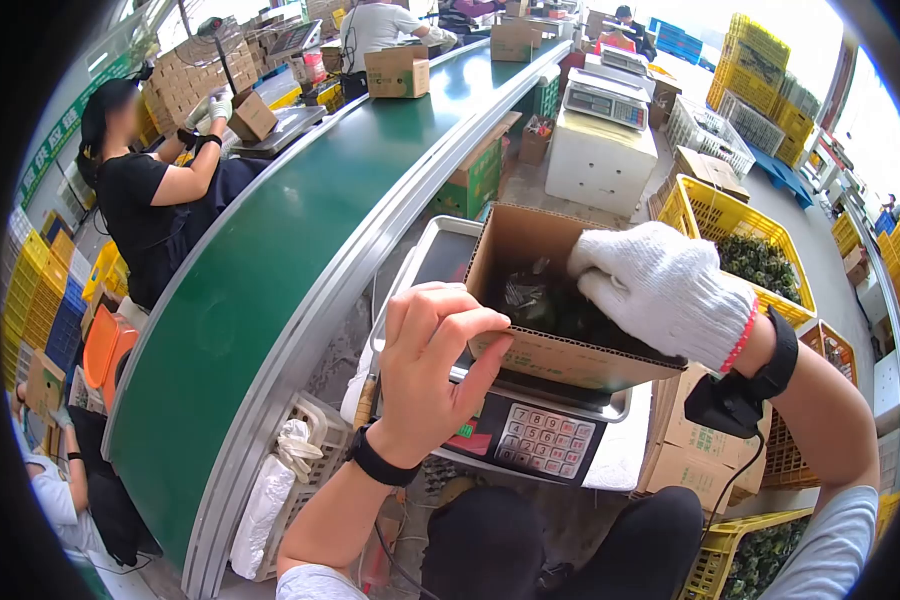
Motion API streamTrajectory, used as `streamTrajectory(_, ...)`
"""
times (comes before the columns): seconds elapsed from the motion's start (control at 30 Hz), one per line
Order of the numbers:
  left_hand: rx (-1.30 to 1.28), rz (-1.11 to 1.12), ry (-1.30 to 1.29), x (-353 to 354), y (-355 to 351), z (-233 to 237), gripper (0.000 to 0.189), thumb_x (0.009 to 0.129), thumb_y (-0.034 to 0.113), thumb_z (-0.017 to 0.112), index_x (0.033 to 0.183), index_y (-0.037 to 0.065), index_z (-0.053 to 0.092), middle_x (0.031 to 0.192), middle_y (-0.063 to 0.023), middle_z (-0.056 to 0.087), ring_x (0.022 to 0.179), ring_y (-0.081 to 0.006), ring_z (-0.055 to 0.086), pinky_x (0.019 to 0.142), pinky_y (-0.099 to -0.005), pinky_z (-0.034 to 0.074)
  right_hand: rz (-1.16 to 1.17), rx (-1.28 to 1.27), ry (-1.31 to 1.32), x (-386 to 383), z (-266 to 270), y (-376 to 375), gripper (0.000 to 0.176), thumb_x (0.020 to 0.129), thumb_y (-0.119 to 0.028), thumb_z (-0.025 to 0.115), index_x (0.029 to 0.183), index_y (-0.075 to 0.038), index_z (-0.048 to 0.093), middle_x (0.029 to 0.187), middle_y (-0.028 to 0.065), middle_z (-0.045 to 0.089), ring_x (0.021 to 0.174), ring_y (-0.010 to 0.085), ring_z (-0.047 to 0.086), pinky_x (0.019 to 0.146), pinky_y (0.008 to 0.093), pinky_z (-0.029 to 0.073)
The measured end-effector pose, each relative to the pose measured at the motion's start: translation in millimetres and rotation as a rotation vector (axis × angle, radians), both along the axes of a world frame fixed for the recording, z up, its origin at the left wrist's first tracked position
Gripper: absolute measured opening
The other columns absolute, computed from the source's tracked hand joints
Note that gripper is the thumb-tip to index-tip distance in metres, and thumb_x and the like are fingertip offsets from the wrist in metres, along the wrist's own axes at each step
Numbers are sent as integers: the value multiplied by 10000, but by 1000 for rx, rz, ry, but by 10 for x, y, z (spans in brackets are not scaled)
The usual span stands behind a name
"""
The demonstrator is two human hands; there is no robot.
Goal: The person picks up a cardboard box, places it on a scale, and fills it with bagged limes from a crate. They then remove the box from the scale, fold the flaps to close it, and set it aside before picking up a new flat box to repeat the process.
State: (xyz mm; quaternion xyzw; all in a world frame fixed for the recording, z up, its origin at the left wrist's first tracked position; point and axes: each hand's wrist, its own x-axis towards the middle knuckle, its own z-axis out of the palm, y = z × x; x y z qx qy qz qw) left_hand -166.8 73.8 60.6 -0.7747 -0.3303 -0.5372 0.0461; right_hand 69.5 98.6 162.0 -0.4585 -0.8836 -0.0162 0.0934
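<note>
An open cardboard box (pixel 590 362) sits on a weighing scale (pixel 545 440) with a number keypad. Inside it I see a clear plastic bag (pixel 528 292) and dark contents, too shadowed to name. My left hand (pixel 435 350), bare, pinches the near left rim of the box between thumb and fingers. Over the box's right side is my right hand (pixel 660 285) in a white knitted glove. Its fingers are curled together above the dark contents; whatever they hold, if anything, is hidden.
A green conveyor belt (pixel 260 260) runs along my left, carrying cardboard boxes (pixel 397 73). Beyond it a co-worker (pixel 155 185) handles a box. On my right stand yellow crates (pixel 690 212) of dark green produce. A white basket (pixel 305 475) is beside the belt.
</note>
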Motion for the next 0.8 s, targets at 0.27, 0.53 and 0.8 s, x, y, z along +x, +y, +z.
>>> streamTrajectory(0.27, -7, -6, -17, 38, -33, -36, 259, 774, 53, 787, 997, 119, 673, 991, -49, 611, 1010, -289, 566, 876, -400, 449, 131, -382, -525, -226, 10, 207, 790, 802, -134, 606, 1542, -311, 394, 956, 176, 720, 818, 375, 702, 692, 461, 553)
streamTrajectory(0.53, -10, -9, 17, -1, 9, -21, 252, 795, 71, 788, 1000, 108, 647, 992, -70, 596, 987, -286, 550, 869, -395, 416, 18, -477, -516, -263, 156, 139, 716, 822, -236, 573, 1517, -288, 412, 953, 186, 732, 877, 385, 709, 761, 457, 557)
streamTrajectory(0.8, -15, -14, 16, 33, -2, -4, 236, 815, 68, 770, 1009, 109, 642, 1003, -73, 587, 940, -260, 542, 834, -376, 412, 5, -589, -568, -191, 96, 188, 619, 953, -477, 433, 1552, -336, 360, 1093, 197, 712, 986, 357, 699, 885, 436, 529)
